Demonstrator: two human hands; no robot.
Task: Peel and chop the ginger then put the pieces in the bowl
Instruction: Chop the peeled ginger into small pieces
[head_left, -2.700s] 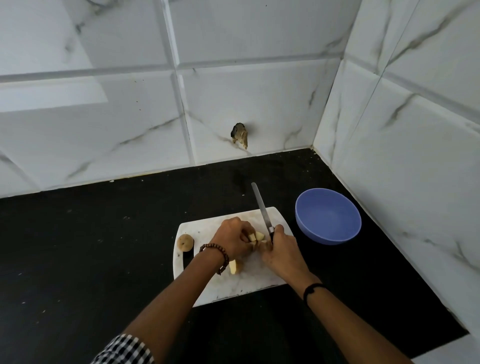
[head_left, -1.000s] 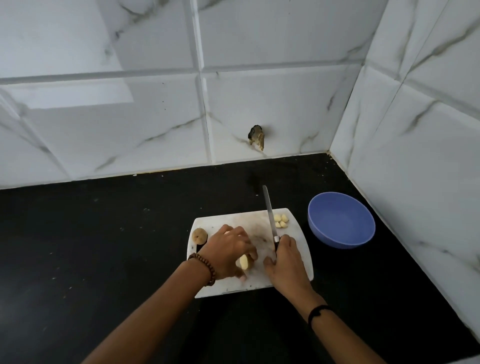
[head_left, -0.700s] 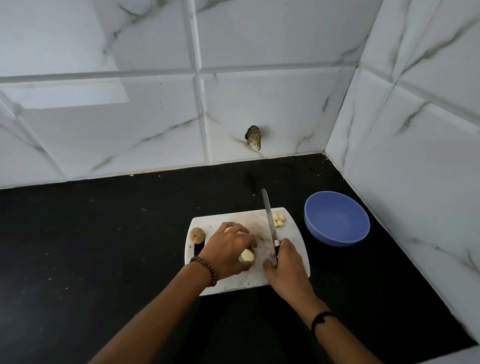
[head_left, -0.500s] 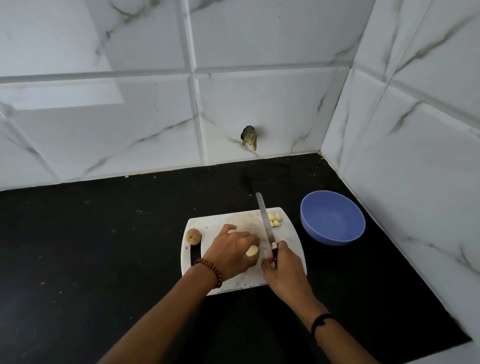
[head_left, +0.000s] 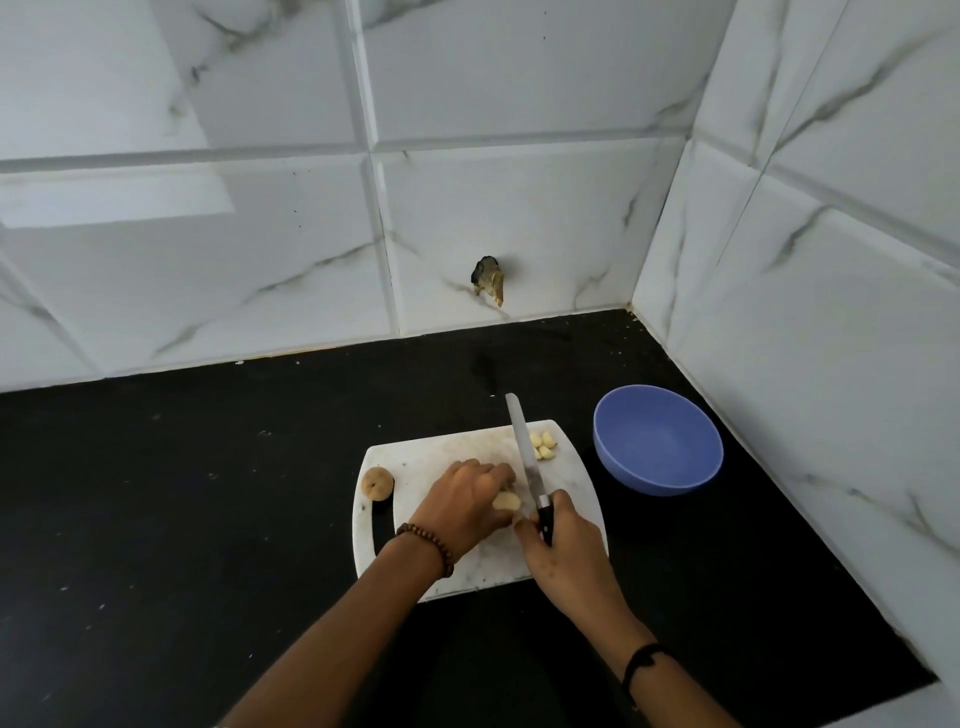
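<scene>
Black-handled knife (head_left: 525, 457) is sitting clamped in the right hand (head_left: 563, 551), near on the white board (head_left: 415, 457). Just left, the left hand (head_left: 462, 506) is pinching the peeled ginger (head_left: 506, 501), with its fingertips lying close beside the blade. If that small rounded piece rolls, the edge is likely heading into a finger. At the board's far right corner, chopped pieces (head_left: 544, 447) are waiting near the blue bowl (head_left: 649, 480), which is holding none.

Glossy, smooth white wall tiles (head_left: 519, 208) veined grey like marble, above a black countertop (head_left: 182, 493) of duller sheen, flecked with pale specks. Smooth white cutting board (head_left: 441, 452), faintly marbled and stained; knife (head_left: 527, 467) with a bright bare-metal blade and dark handle; smooth blue bowl (head_left: 660, 478), plastic by the look. Brown wooden-looking beads on the bracelet (head_left: 434, 545); pale, smooth flesh on the peeled ginger (head_left: 506, 501) and cut pieces (head_left: 544, 447), rough tan skin on an unpeeled piece (head_left: 376, 483).
</scene>
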